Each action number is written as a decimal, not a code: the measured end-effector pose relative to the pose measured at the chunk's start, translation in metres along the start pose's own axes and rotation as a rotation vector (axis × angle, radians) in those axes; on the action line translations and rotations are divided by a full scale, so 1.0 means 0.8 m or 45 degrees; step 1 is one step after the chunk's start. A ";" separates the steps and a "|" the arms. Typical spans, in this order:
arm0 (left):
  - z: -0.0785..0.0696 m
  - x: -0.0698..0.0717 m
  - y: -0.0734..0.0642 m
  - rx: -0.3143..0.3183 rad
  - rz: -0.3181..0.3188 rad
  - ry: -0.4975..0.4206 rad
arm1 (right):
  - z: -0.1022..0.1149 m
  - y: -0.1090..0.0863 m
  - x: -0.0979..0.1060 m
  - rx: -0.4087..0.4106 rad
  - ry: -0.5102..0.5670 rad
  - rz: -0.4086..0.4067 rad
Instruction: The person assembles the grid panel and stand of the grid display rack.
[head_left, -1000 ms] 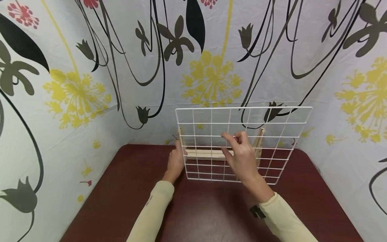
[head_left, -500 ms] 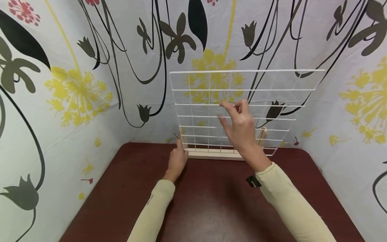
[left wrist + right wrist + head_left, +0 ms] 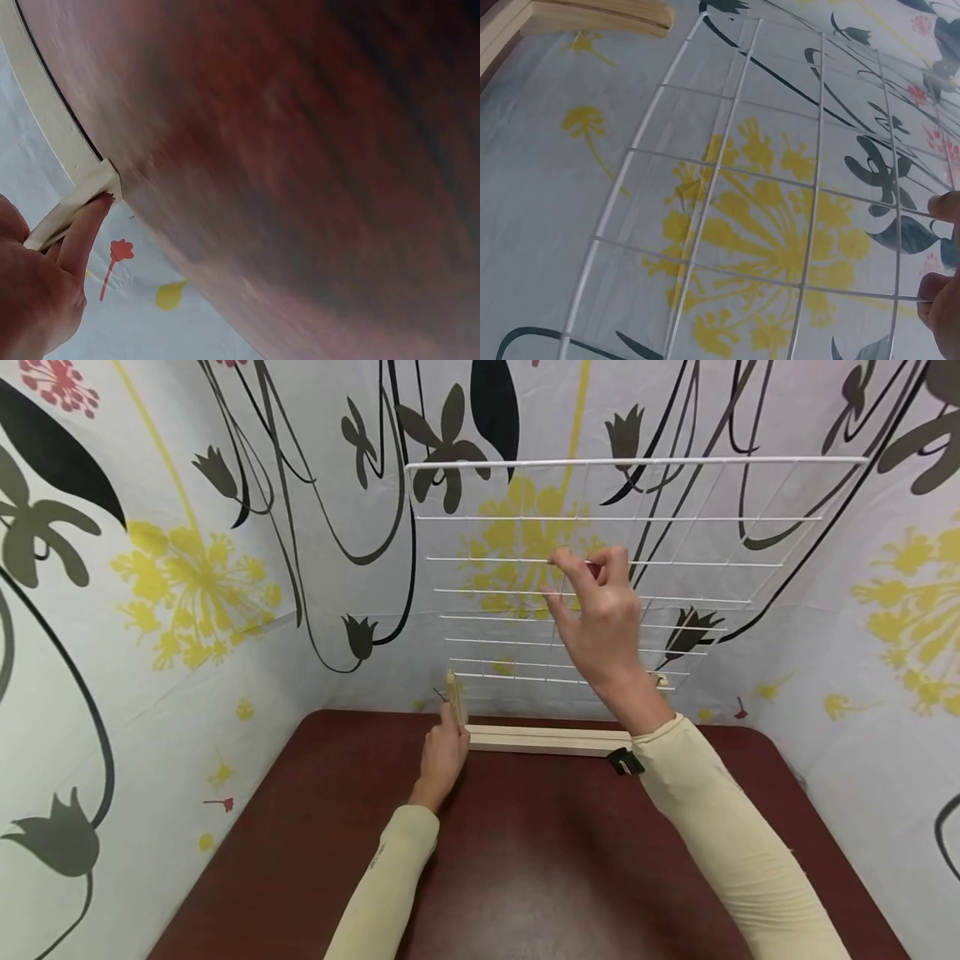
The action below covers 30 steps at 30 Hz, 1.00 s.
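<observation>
A rectangular white wire grid panel (image 3: 675, 562) is raised over the back of the table, tilted, its lower edge above a pale wooden base bar (image 3: 547, 741). The right hand (image 3: 603, 618) holds it near mid-panel: fingers bent over one crosswire, the thumb apart from them and by the next wire down — a light grip, partly closed.

Below, the left hand (image 3: 442, 756) grips a short pale wooden post (image 3: 454, 689) standing at the bar's left end, one finger laid along the wood in the left wrist view. Beyond the bar's other end, the tip of a second wooden post (image 3: 660, 681) shows close to the panel's lower right corner; the right wrist view shows them apart.

The bar lies along the far edge of a dark red-brown table (image 3: 510, 843). Pale yellow sleeves (image 3: 738, 852) cover both forearms, and a small black object (image 3: 626, 762) sits at the right cuff. Around the table hangs white fabric (image 3: 315, 585) printed with grey, black, yellow and red flowers.
</observation>
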State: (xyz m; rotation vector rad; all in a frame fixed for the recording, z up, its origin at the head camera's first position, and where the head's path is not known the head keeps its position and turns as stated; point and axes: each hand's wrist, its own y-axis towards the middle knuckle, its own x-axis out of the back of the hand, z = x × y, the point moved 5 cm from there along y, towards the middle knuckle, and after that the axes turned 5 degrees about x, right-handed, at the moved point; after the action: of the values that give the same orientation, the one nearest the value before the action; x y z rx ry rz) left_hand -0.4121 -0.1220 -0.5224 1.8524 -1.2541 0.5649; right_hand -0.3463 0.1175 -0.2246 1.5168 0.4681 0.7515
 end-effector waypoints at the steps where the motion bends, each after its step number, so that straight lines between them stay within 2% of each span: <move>1: 0.000 0.000 0.000 0.001 0.002 0.007 | 0.001 0.001 -0.002 0.003 0.011 -0.013; 8: 0.000 -0.002 -0.004 0.008 0.011 0.013 | 0.006 0.001 -0.013 0.055 0.017 -0.070; 16: -0.001 -0.007 -0.011 0.011 0.021 0.006 | 0.001 -0.010 -0.022 0.076 -0.023 -0.058; 22: -0.006 0.000 -0.009 0.001 -0.007 -0.001 | -0.005 -0.012 -0.026 0.077 -0.031 -0.041; 30: -0.007 0.010 -0.005 -0.007 -0.023 0.005 | -0.013 -0.011 -0.030 0.028 -0.016 -0.053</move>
State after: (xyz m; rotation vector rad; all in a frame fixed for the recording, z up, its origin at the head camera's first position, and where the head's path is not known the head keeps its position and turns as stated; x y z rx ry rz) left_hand -0.4049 -0.1211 -0.5148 1.8552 -1.2339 0.5548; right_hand -0.3689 0.1088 -0.2380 1.5270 0.4988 0.7060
